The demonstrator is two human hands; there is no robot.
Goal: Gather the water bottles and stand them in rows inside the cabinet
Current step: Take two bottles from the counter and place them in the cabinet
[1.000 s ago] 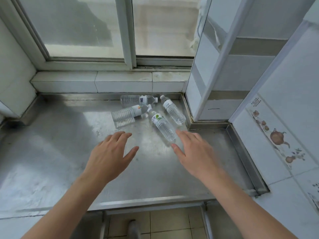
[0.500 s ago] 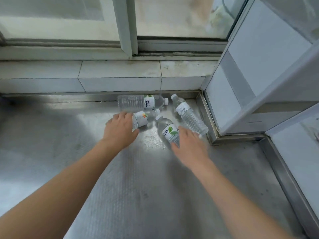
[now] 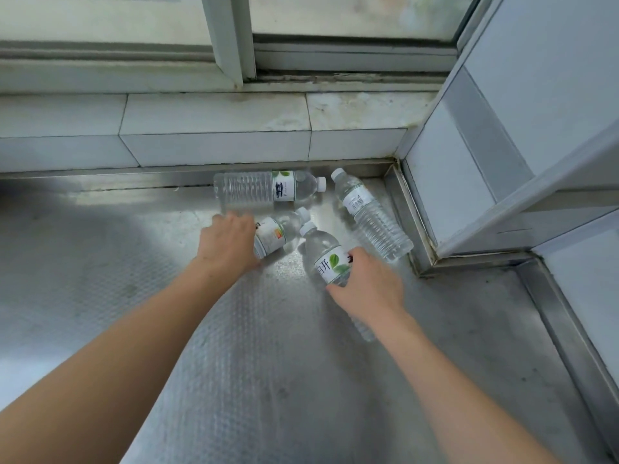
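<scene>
Several clear water bottles lie on their sides on the steel counter [image 3: 254, 363] near the back right corner. My left hand [image 3: 227, 244] grips the body of a bottle with an orange mark on its label [image 3: 279, 231]. My right hand [image 3: 368, 284] grips a bottle with a green leaf label [image 3: 326, 256], thumb and fingers curled round its body. A third bottle [image 3: 264, 190] lies along the back edge, cap to the right. A fourth bottle with a barcode label [image 3: 370, 217] lies slanted by the right wall. The cabinet is out of view.
A tiled ledge [image 3: 214, 128] and a window frame [image 3: 227, 38] run behind the counter. A white tiled column [image 3: 469, 155] stands at the back right, with a raised steel rim [image 3: 566, 333] along the right side.
Both hands have moved forward from above the counter onto the bottles and closed round them. My view has moved closer and tilted down.
</scene>
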